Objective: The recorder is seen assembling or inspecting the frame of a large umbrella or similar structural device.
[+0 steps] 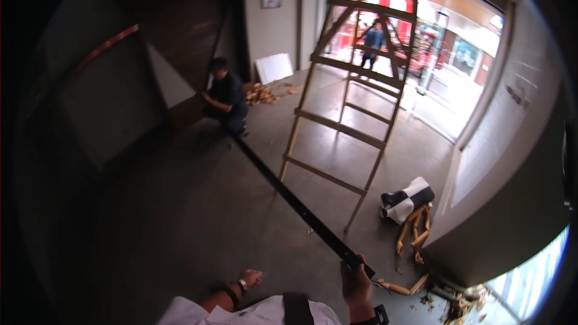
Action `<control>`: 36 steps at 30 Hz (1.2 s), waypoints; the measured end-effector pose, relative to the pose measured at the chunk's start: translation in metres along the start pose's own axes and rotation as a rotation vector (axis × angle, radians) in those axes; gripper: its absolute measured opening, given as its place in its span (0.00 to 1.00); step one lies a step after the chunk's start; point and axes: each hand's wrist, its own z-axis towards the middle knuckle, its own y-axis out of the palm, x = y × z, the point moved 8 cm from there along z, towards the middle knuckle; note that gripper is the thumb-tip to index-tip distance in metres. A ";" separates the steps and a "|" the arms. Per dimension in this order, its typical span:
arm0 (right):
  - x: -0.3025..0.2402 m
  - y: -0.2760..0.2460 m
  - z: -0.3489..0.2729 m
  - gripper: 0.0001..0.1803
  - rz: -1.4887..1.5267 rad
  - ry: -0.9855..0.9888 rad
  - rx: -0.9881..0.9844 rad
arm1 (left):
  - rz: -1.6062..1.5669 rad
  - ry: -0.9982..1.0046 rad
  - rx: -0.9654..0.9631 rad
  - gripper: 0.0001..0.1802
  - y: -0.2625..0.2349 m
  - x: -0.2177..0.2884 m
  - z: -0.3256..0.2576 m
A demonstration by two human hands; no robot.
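Note:
A long, flat black bar (283, 195) runs diagonally from my right side up toward a crouching person in dark clothes. My right hand (356, 281) is wrapped round its near end, thumb on top; small holes or screws show along it. The far end meets the crouching person (224, 93), but their grip on it is too small to make out. Away from the bar, my left hand (251, 277) hangs low over the floor, its fingers curled in with nothing visible in them. Just beyond my right hand lies a jointed wooden mannequin arm (400, 289).
A tall wooden stepladder (340, 126) stands ahead, right of the bar. At right, a black-and-white mannequin torso (409, 200) with wooden limbs lies by the curved wall. Dry leaves (463, 304) are scattered near it. A white panel (274, 68) leans at the back; another person stands by the glass doorway.

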 end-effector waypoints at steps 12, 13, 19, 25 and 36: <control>-0.024 0.006 0.048 0.19 -0.116 0.010 -0.010 | 0.927 -0.307 0.099 0.16 -0.118 -0.156 -0.064; -0.026 0.010 0.050 0.19 -0.102 0.005 -0.012 | 0.937 -0.307 0.043 0.17 -0.118 -0.162 -0.059; -0.035 0.026 0.065 0.18 -0.071 -0.042 0.058 | 0.989 -0.251 0.130 0.17 -0.133 -0.112 0.008; -0.043 0.025 0.075 0.17 -0.035 -0.229 0.199 | 0.219 -0.238 0.252 0.19 -0.154 -0.022 0.077; -0.032 0.054 0.072 0.21 -0.157 -0.523 0.459 | -0.627 0.220 -0.335 0.22 -0.097 0.312 0.134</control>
